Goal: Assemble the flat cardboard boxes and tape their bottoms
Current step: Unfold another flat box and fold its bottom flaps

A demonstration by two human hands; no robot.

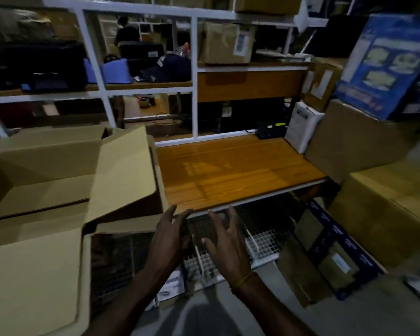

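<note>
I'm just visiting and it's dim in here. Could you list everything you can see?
open cardboard box: one, brown, flaps up, left
wooden shelf: one, orange-brown, centre
white shelf frame: one, behind the shelf
blue printed box: one, upper right
sealed cardboard boxes: several, brown, right
labelled carton: one, brown, upper shelf
dark cap: one, navy, upper shelf
tape roll: one, far table behind
wire grid: white, under the shelf
left hand: open, empty
right hand: open, empty

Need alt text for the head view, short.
Both hands, left hand and right hand, hover open and empty before a wooden shelf. An open cardboard box with raised flaps sits to the left; stacked cartons stand to the right.
</note>
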